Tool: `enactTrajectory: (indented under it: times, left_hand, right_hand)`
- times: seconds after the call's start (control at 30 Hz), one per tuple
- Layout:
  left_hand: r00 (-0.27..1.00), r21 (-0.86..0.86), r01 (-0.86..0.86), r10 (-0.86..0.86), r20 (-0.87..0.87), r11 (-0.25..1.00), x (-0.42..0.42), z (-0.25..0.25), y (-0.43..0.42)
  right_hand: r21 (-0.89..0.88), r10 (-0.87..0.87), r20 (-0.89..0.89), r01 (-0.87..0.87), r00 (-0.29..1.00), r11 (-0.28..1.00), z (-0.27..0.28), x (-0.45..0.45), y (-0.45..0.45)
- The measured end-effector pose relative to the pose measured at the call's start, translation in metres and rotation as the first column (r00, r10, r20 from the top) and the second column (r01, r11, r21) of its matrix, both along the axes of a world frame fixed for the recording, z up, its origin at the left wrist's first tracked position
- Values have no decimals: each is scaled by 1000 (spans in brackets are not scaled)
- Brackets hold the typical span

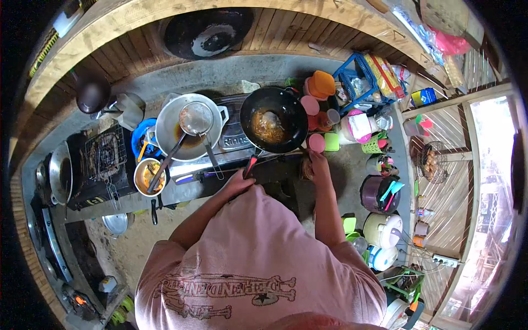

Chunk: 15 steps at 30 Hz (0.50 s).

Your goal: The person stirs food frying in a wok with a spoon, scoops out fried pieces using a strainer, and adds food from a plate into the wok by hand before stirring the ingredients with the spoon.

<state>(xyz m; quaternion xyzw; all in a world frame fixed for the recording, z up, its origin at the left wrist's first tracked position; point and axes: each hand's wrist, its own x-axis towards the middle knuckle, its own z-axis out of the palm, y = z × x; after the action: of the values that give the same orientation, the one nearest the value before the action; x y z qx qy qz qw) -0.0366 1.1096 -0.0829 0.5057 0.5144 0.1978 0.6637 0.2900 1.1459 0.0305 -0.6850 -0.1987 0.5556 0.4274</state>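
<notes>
A black wok [286, 104] sits on the gas stove [235, 140], with brown food [267, 130] in its bottom. My left hand [240, 181] is closed around the wok's red-and-black handle [250, 165]. Just right of the wok's near rim, my right hand [317, 166] is closed at the stove's front edge; a dark, thin piece shows by its fingers, but what it holds is unclear. Left of the wok stands a large metal pan [164, 129] with brown liquid. A strainer [196, 119] and a dark-handled utensil [175, 148] lie across it.
A small pot [144, 190] with food and a spoon stands left of the pan. Farther left are a grill rack [104, 148] and another wok [57, 173]. Plastic containers [321, 84], a blue basket [360, 74] and a rice cooker [383, 230] line the right side.
</notes>
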Motion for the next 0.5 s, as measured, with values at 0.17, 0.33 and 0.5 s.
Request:
enactTrajectory:
  times: [0.17,0.33,0.5]
  left_hand:
    - [995,112,-71,62,78,991,1,-15,-4]
    - [988,-63,-84,91,123,994,0,14,-4]
    - [1000,64,-24,25,-11,998,10,-2,-2]
  right_hand:
    - [294,77,842,-573,535,765,16,17,-48]
    - [-102,301,924,-607,236,789,71,6,-67]
    - [-163,322,921,-535,219,829,42,-18,-40]
